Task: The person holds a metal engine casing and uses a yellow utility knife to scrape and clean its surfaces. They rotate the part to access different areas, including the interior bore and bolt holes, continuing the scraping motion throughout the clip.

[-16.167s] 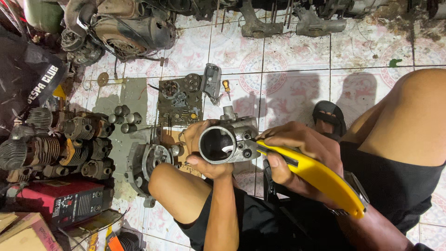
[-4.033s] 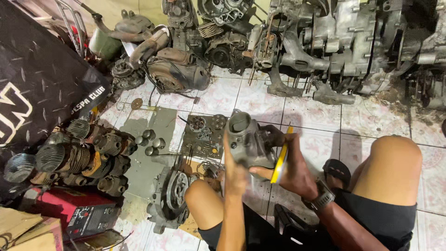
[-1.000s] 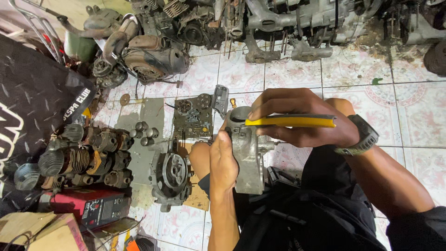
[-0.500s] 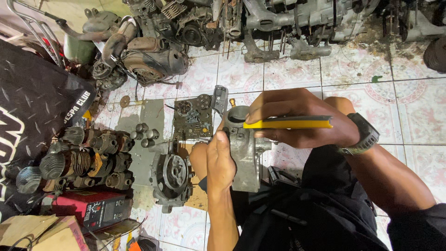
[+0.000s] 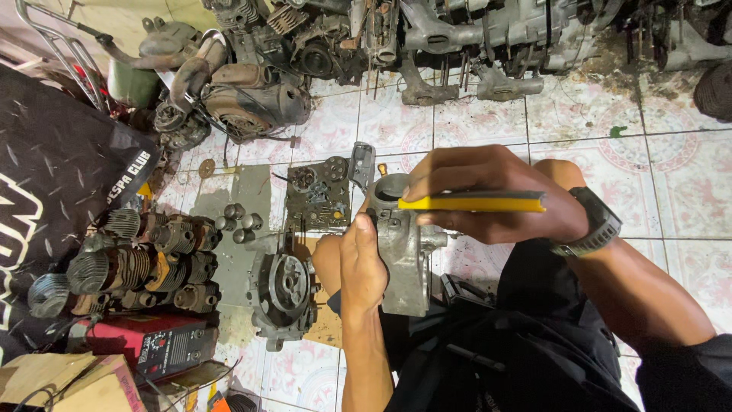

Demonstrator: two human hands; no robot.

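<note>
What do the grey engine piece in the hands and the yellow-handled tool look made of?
The engine casing looks like cast metal, probably aluminium: dull grey, matte, smudged. The yellow-handled tool seems to have a smooth plastic grip with a dark upper edge; its working end is hidden.

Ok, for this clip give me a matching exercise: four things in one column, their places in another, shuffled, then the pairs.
Things:
1. yellow-handled tool
2. grey engine casing
3. red box
4. wristwatch

Places:
A. on the floor, lower left
B. on the right wrist
C. in the left hand
D. in the right hand

Pairs: 1-D, 2-C, 3-A, 4-B
</note>
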